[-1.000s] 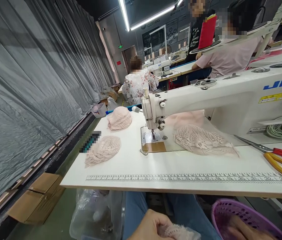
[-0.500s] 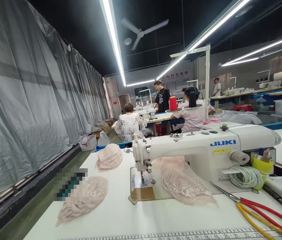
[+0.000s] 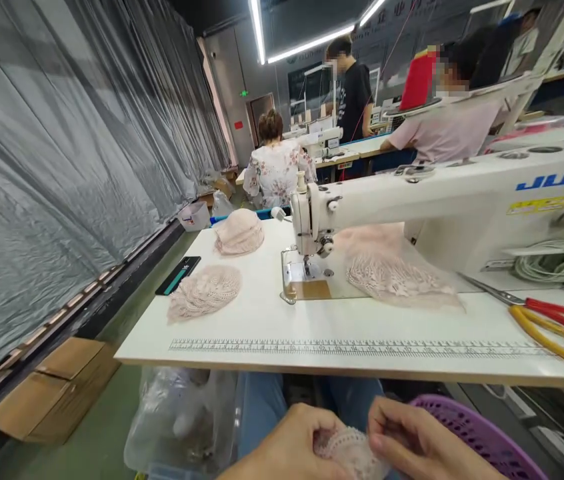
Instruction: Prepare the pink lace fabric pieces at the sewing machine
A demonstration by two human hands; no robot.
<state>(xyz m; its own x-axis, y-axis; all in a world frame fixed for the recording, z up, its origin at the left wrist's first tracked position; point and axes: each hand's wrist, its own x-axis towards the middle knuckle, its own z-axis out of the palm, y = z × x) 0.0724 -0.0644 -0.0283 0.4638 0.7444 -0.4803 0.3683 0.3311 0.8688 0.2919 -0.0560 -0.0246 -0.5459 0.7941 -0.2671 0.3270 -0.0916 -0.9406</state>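
Observation:
Low in the view, over my lap, my left hand [image 3: 292, 447] and my right hand [image 3: 417, 443] both pinch a small pink lace piece [image 3: 349, 450] between their fingers. Above them is the front edge of a white sewing table [image 3: 262, 330] with a printed ruler. A white sewing machine [image 3: 437, 197] stands on the table. Pink lace pieces lie by the needle [image 3: 397, 277], at the left [image 3: 205, 293] and further back in a stack [image 3: 239, 233].
A purple plastic basket [image 3: 482, 437] sits beside my right knee. Red and yellow handled scissors [image 3: 545, 317] lie at the table's right. A phone [image 3: 178, 275] lies at the left edge. Cardboard boxes [image 3: 47, 390] and a plastic bag [image 3: 182, 427] are on the floor. Other people sit and stand at tables behind.
The view tipped up to the ceiling half a second ago and has come back down. My right hand has left the purple basket and now holds the lace piece with my left hand.

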